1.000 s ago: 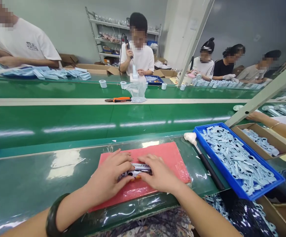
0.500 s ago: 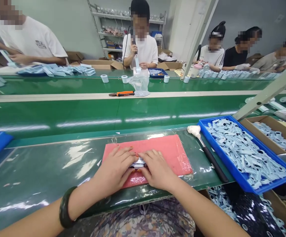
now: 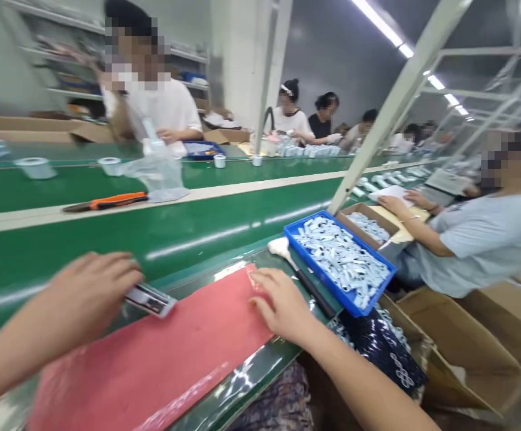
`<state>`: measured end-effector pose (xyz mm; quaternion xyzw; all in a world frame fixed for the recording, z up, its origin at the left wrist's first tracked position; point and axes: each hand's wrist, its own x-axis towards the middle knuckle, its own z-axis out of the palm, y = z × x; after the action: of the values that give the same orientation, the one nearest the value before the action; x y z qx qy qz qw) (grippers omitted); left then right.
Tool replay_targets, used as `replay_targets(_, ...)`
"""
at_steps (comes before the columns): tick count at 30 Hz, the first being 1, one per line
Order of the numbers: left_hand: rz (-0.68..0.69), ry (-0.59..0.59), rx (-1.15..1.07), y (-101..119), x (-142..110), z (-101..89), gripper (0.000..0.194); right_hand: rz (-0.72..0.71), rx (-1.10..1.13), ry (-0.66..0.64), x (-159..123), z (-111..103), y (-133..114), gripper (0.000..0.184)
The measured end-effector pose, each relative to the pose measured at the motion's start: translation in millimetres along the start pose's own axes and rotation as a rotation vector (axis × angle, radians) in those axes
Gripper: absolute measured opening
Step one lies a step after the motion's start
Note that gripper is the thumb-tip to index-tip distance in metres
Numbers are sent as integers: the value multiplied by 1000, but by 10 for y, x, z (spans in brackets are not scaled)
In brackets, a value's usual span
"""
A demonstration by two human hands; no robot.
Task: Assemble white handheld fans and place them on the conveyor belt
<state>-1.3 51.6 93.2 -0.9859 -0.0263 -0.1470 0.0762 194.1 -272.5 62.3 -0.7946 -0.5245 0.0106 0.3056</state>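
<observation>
My left hand (image 3: 94,293) is closed on a slim silvery-grey part (image 3: 151,299) with a dark slot along its side; one end juts out past the fingers above the pink mat (image 3: 170,353). The rest of that part is hidden in the hand, which is smeared by motion. At the mat's right end is my right hand (image 3: 282,305), thumb and fingers apart with nothing between them. Beyond it lies a mallet (image 3: 312,290) with a white-wrapped head and black handle. A blue tray (image 3: 354,308) full of small light-blue plastic parts (image 3: 341,254) stands to its right.
A green conveyor belt (image 3: 224,224) runs across behind the mat. Orange-handled pliers (image 3: 112,202) and a clear plastic bag (image 3: 164,179) lie on its divider. A slanted metal post (image 3: 377,126) rises behind the tray. Cardboard boxes (image 3: 471,347) stand low at right, near a seated co-worker (image 3: 489,233).
The view has swung to the right. My hands, together over the part at mid-mat before, are now apart: the left has carried the part left, and the right is at the mat's right end.
</observation>
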Motion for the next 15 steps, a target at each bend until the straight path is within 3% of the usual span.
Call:
replay_targets(3,-38,-14,212,-532,475,215,44,277,-298,76,18,-465,523,34)
replay_targets(6,-115,-104,293,-714,705,340,58,451,-462,85,124,-782,913,32)
replay_targets(10,-205,-43,295,-467,554,515,56,510,-560,10,361,-859,1167,26)
replay_targets(15,-53,103,-178,183,-139,849,56,539,-631,-51,575,-816,1198,21)
